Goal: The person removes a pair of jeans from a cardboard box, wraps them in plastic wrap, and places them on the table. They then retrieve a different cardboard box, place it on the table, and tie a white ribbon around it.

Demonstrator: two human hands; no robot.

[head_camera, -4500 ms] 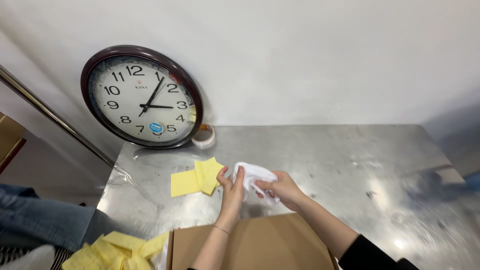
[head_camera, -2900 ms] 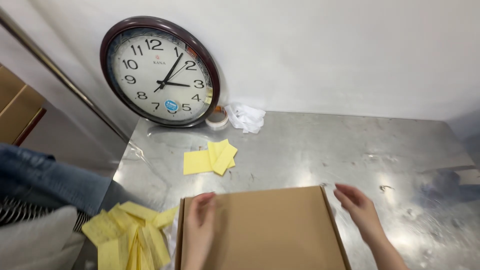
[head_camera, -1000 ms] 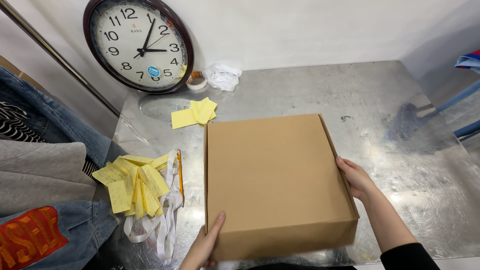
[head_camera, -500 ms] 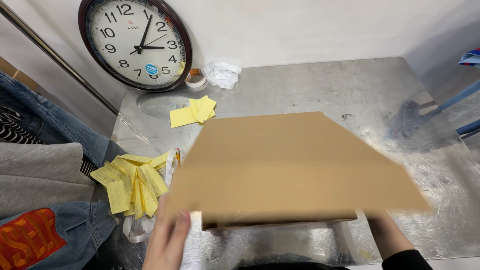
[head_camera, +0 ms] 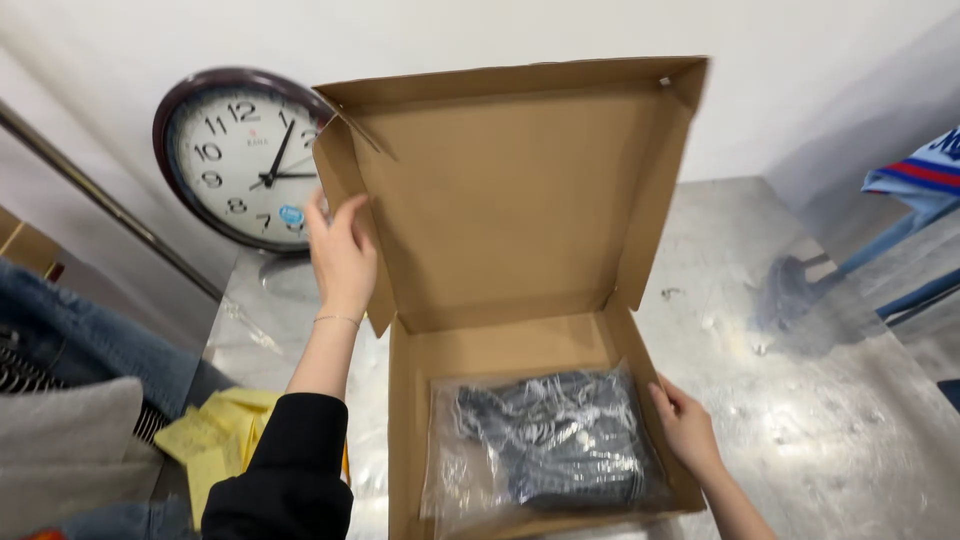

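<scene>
A brown cardboard box [head_camera: 418,420] lies on the metal table [head_camera: 820,400] with its lid [head_camera: 510,190] swung up and back. My left hand [head_camera: 340,250] holds the lid's left side flap and keeps it upright. Against the box's right wall near the front rests my right hand [head_camera: 685,430], fingers inside the rim. Inside the box lies a clear plastic bag with a dark folded item [head_camera: 550,440].
A round wall clock [head_camera: 240,160] leans against the white wall at the back left. Yellow sheets [head_camera: 215,435] lie at the table's left edge, beside denim and grey clothing [head_camera: 70,400]. A blue and red garment [head_camera: 925,180] hangs at the right.
The closed box has been opened: my left hand lifted the lid up and back, uncovering the bagged dark item. My right hand stayed at the box's right side.
</scene>
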